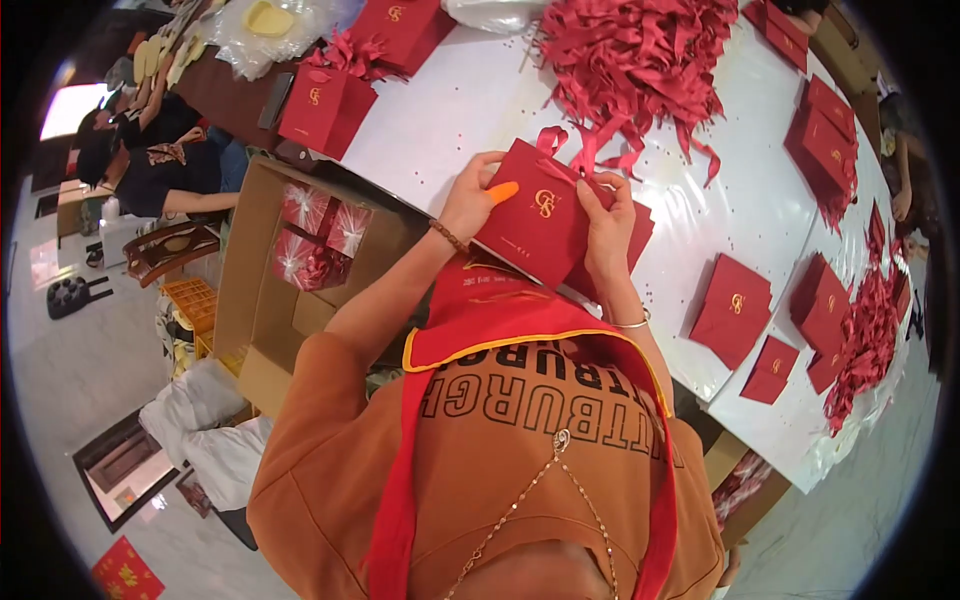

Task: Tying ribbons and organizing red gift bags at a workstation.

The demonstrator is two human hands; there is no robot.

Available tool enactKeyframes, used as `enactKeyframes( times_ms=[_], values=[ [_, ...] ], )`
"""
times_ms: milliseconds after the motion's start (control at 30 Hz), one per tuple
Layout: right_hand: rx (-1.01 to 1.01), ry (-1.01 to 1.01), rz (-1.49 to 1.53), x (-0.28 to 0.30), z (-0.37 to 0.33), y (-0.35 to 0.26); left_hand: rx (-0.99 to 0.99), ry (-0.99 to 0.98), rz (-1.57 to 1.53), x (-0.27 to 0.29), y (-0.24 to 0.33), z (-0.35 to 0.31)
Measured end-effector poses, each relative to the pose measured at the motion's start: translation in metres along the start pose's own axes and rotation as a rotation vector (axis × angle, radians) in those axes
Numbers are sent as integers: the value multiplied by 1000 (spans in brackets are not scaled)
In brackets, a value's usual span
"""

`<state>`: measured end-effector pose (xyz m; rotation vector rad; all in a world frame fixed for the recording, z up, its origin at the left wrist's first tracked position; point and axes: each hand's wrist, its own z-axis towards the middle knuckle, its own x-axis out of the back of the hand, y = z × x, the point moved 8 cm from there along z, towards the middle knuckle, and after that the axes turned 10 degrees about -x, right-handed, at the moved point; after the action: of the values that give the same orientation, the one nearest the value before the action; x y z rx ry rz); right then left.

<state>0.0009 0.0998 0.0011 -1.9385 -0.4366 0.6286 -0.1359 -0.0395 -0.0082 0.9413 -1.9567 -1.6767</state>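
Observation:
A small red gift bag with a gold emblem is held up in front of my chest, over the table's near edge. My left hand grips its left side, an orange finger cover on the thumb, which presses on the bag's front. At the upper right of the bag, my right hand is closed, thumb and fingers pinching a red ribbon at the bag's top edge. One loop of ribbon stands up from the bag's top. More red bags show partly behind my right hand.
A heap of loose red ribbons lies on the white table ahead. Flat red bags lie in stacks to the right, beside another ribbon pile. An open cardboard box with wrapped red packages stands at left, near a seated person.

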Motion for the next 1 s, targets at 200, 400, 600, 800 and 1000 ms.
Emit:
enactKeyframes(
  times_ms=[200,400,600,800,1000],
  values=[
    [-142,-163,0,-47,-16,-16,-171,90,135,98,53,36],
    [-134,-194,-98,-42,-24,-13,-129,104,341,190,15,84],
    [-45,-70,-257,-17,-25,-14,-591,333,1586,130,42,68],
    [121,44,-508,22,-23,-19,-526,245,1739,103,1,55],
    [570,214,-1042,25,-37,-28,-894,-69,1174,14,35,66]
  ],
)
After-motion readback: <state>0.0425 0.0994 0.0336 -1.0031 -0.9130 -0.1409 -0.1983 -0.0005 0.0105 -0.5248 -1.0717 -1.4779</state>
